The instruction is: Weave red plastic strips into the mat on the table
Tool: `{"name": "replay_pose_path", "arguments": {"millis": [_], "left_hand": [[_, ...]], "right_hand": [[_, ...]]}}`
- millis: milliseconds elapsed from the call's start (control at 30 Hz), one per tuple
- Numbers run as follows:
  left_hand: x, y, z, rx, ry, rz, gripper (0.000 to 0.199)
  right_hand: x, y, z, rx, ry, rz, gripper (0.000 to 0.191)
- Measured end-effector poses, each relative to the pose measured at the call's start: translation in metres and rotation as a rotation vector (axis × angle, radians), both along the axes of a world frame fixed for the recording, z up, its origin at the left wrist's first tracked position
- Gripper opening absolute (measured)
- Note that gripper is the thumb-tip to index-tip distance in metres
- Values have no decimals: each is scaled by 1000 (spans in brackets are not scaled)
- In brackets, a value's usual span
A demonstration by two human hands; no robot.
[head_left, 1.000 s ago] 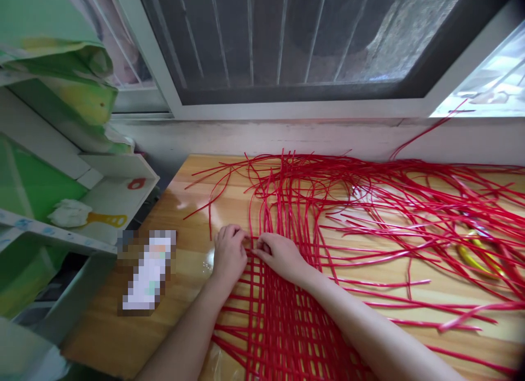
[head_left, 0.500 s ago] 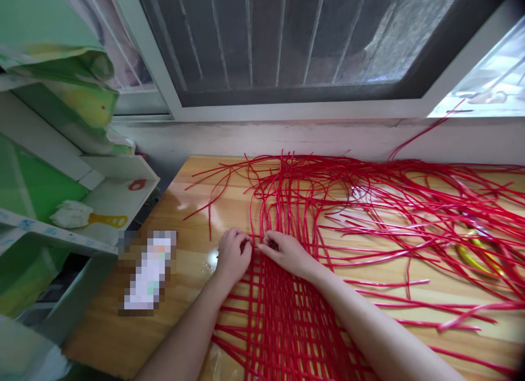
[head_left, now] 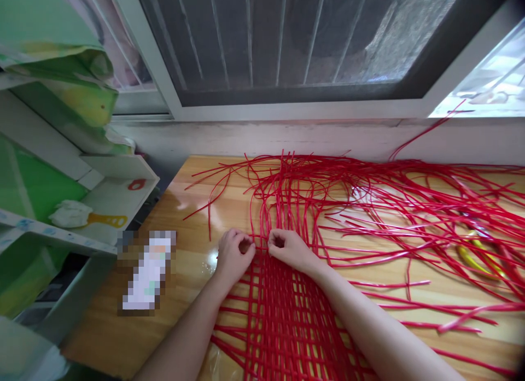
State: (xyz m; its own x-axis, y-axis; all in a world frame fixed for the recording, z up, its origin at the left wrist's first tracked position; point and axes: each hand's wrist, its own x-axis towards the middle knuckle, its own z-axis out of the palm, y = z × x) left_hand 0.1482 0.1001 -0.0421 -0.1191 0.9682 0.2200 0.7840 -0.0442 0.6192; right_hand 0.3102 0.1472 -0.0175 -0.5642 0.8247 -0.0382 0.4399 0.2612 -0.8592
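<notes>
A woven mesh of red plastic strands (head_left: 295, 315) lies on the wooden table, with loose ends running out to both sides and away from me. At the mesh's left edge, my left hand (head_left: 234, 254) pinches a red strand between thumb and forefinger. My right hand (head_left: 292, 251) is over the upper part of the weave, thumb and forefinger closed in a pinch on a red strand. The exact grip at the fingertips is partly hidden. Between the two hands, strands run lengthwise and crosswise.
A pile of loose red strands (head_left: 369, 179) spreads along the back and right of the table. Yellow-handled pliers or scissors (head_left: 478, 255) lie among them. At left are a blurred-out flat object (head_left: 147, 274) and a shelf holding a yellow-handled brush (head_left: 106, 221). A window stands behind.
My right hand has shifted slightly to the right, widening the gap between the hands. My left hand stays almost where it was.
</notes>
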Motion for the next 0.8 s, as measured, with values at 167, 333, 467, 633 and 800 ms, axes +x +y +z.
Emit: {"name": "replay_pose_path", "arguments": {"millis": [167, 333, 467, 633, 800], "left_hand": [[-1, -1, 0, -9, 8, -20, 13], [-1, -1, 0, -18, 5, -19, 20], [-1, -1, 0, -12, 0, -9, 22], [-5, 1, -1, -28, -36, -16, 17], [-12, 0, 0, -52, -50, -89, 31]], "right_hand": [[0, -1, -1, -33, 40, 33, 10], [2, 2, -8, -18, 51, 40, 15], [-1, 1, -10, 11, 12, 31, 15], [-11, -7, -8, 156, -166, 9, 21], [-14, -11, -7, 298, -267, 32, 18]]}}
